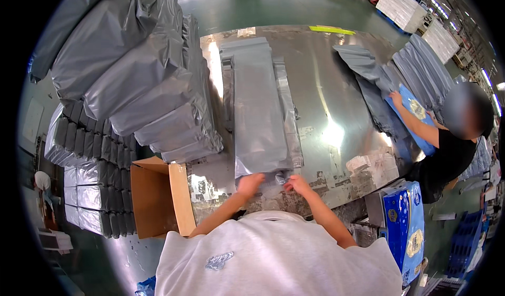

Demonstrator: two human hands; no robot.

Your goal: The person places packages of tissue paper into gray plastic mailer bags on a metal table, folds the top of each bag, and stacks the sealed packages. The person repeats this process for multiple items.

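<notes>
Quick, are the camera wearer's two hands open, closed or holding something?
Left hand: blurred, at the near end of the long grey package; open or closed cannot be told.
Right hand: curled by that same end; grip unclear.

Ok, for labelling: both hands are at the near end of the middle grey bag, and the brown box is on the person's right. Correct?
No: the head view shows the brown box on the person's left. Left hand and right hand are at the grey bag.
</notes>
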